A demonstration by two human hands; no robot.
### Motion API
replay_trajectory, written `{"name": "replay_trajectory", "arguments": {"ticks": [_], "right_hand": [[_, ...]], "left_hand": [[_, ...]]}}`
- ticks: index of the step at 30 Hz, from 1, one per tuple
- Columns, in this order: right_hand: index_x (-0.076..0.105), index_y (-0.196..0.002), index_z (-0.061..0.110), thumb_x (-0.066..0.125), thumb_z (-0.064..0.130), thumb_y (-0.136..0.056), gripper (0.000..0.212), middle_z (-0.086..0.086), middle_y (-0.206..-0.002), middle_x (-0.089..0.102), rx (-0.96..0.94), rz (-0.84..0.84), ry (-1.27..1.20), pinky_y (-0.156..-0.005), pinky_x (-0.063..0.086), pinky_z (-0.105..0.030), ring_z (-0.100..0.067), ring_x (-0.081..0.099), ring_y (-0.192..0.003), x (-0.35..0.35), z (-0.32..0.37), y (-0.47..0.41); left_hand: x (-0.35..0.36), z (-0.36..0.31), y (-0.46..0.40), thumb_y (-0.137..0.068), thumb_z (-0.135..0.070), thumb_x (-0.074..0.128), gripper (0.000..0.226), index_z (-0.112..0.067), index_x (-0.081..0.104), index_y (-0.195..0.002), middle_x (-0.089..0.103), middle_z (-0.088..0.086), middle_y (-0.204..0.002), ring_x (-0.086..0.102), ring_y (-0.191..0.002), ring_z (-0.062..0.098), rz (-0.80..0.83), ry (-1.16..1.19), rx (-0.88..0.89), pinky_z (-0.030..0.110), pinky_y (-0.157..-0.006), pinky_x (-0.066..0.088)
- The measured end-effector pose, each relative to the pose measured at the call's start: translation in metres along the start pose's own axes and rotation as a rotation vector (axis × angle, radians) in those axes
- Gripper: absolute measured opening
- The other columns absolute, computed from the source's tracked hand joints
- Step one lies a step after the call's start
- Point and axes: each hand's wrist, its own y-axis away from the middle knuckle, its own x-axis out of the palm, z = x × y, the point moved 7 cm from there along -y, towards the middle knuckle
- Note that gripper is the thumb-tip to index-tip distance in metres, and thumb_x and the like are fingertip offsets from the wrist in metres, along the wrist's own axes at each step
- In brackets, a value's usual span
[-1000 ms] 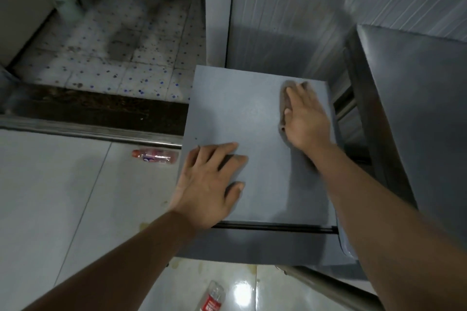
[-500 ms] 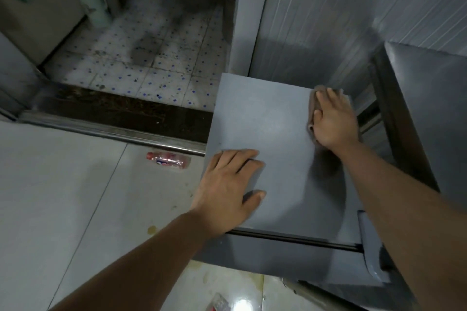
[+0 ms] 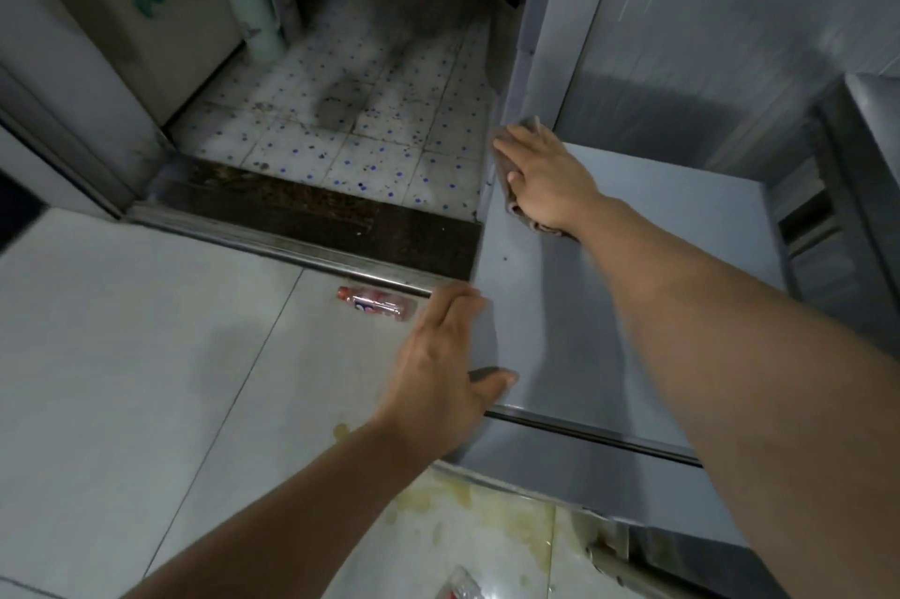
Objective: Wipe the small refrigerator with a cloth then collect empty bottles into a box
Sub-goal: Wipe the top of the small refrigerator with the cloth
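Now my right hand (image 3: pixel 545 174) presses the crumpled brown cloth (image 3: pixel 516 204) flat-fingered onto the grey fridge (image 3: pixel 633 287) top's far left corner; my left hand (image 3: pixel 443 369), fingers straight, rests on its near left edge, a clear bottle (image 3: pixel 377 301) just beyond on the floor.

You look down on a pale tiled floor (image 3: pixel 121 379). A plastic bottle (image 3: pixel 377 302) with a red cap lies on its side near a metal door threshold (image 3: pixel 292 252). Yellowish stains (image 3: pixel 438 501) mark the tiles nearer you, where a second bottle (image 3: pixel 460 589) lies partly cut off.
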Motion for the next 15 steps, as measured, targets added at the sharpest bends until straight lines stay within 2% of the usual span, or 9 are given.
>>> {"name": "replay_trajectory", "arguments": {"ticks": [3, 5, 7, 9, 10, 15], "right_hand": [[0.055, -0.127, 0.018, 0.038, 0.013, -0.096, 0.036, 0.001, -0.150, 0.034, -0.135, -0.022, -0.007, -0.116, 0.020, -0.039, -0.026, 0.020, -0.142, 0.001, 0.023, 0.011], [0.060, -0.119, 0.016, 0.040, 0.012, -0.095, 0.032, 0.002, -0.143, 0.043, -0.185, -0.053, -0.010, -0.110, 0.029, -0.042, -0.026, 0.027, -0.137, 0.001, 0.037, 0.033], [0.058, -0.121, 0.018, 0.043, 0.012, -0.094, 0.032, 0.002, -0.140, 0.045, -0.210, -0.082, -0.017, -0.104, 0.036, -0.042, -0.026, 0.031, -0.133, 0.000, 0.050, 0.063], [0.054, -0.129, 0.019, 0.045, 0.013, -0.094, 0.038, 0.000, -0.144, 0.042, -0.242, -0.053, -0.038, -0.106, 0.032, -0.040, -0.028, 0.027, -0.138, 0.002, 0.063, 0.099], [0.051, -0.134, 0.019, 0.046, 0.013, -0.094, 0.041, 0.000, -0.148, 0.040, -0.265, -0.030, -0.048, -0.108, 0.030, -0.040, -0.029, 0.024, -0.141, 0.003, 0.070, 0.118], [0.039, -0.144, 0.023, 0.038, 0.023, -0.096, 0.048, 0.004, -0.155, 0.027, -0.279, 0.035, -0.029, -0.113, 0.019, -0.043, -0.024, 0.015, -0.146, 0.009, 0.079, 0.195]], "left_hand": [[-0.002, 0.003, 0.005, -0.068, -0.027, 0.081, 0.070, -0.013, 0.044, -0.126, 0.047, -0.001, -0.123, 0.049, -0.110, 0.012, -0.051, 0.051, -0.091, 0.013, -0.086, 0.034], [-0.002, 0.003, 0.012, -0.069, -0.025, 0.080, 0.072, -0.015, 0.040, -0.127, 0.046, 0.000, -0.121, 0.049, -0.109, 0.013, -0.068, 0.069, -0.131, 0.013, -0.085, 0.034], [-0.004, 0.000, 0.020, -0.069, -0.025, 0.080, 0.075, -0.015, 0.036, -0.129, 0.043, 0.002, -0.123, 0.050, -0.111, 0.018, -0.079, 0.040, -0.143, 0.026, -0.090, 0.044], [-0.007, -0.001, 0.027, -0.069, -0.027, 0.080, 0.082, -0.014, 0.032, -0.133, 0.038, 0.005, -0.127, 0.050, -0.111, 0.023, -0.090, -0.005, -0.177, 0.040, -0.090, 0.049], [-0.009, 0.000, 0.030, -0.069, -0.028, 0.080, 0.085, -0.015, 0.029, -0.135, 0.035, 0.005, -0.129, 0.050, -0.111, 0.024, -0.092, -0.020, -0.202, 0.043, -0.088, 0.050], [-0.010, 0.000, 0.037, -0.072, -0.023, 0.078, 0.085, -0.015, 0.024, -0.138, 0.029, 0.007, -0.134, 0.051, -0.109, 0.026, -0.068, -0.078, -0.225, 0.043, -0.083, 0.053]]}}
